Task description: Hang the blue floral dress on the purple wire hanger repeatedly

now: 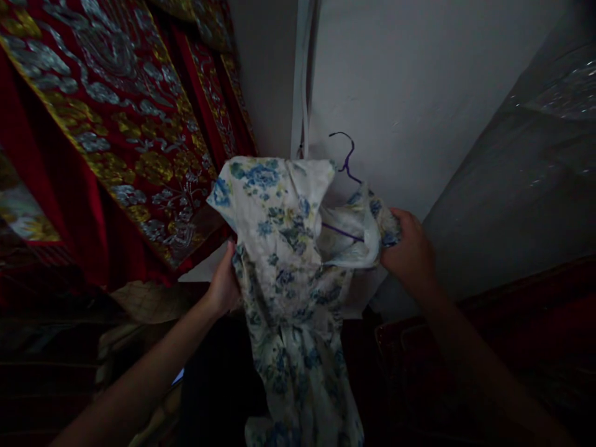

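Observation:
A white dress with blue flowers and green leaves (284, 242) hangs in front of me, its skirt running down past the lower edge of the view. Inside its neck opening sits a thin purple hanger (347, 166), the hook sticking up and its lower bar showing through the neckline. My left hand (226, 282) grips the dress by its left side, below the shoulder; the fingers are partly hidden behind the cloth. At the right shoulder my right hand (410, 248) is closed on the bunched fabric.
Red cloth with gold and silver embroidery (125, 112) hangs at the left. Behind the dress is a pale wall (395, 81) with a white cable (305, 81) running down it. Clear plastic sheeting (526, 161) covers something at the right. The lower area is very dark.

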`<state>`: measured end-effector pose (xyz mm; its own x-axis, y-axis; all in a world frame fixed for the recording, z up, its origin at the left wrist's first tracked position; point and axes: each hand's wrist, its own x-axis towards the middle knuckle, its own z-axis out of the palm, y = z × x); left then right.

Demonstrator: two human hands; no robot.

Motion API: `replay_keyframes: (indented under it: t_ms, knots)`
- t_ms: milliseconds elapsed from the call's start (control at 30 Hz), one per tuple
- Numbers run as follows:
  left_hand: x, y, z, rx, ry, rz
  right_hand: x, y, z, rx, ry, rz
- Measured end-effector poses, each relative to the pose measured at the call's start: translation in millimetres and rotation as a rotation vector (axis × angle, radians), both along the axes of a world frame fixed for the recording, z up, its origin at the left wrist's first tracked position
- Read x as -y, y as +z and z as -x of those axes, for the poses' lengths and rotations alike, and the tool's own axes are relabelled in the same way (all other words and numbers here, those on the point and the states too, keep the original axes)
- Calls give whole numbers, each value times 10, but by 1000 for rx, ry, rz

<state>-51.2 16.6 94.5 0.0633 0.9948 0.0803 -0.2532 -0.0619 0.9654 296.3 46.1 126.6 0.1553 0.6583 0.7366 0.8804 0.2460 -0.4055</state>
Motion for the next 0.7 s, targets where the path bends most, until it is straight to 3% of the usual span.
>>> replay_keyframes:
  t_ms: [133, 200, 300, 433, 567, 700]
  knots:
    - [84, -358, -119, -2, 10, 21, -36, 329, 205, 96, 65, 15]
    - [150, -571, -183, -48, 96, 33, -4, 342, 299, 146, 108, -1]
    - [273, -857, -254, -16, 269, 120, 113, 219, 335, 183, 147, -14]
    - [459, -1076, -310, 133, 345, 237, 393, -71, 383, 120, 220, -90]
    - [660, -1143, -386, 206, 267, 251, 806, -574, 754, -348, 226, -116]
    - [846, -1128, -522, 70, 246, 213, 1109, -1130, 1234, -786, 417, 322]
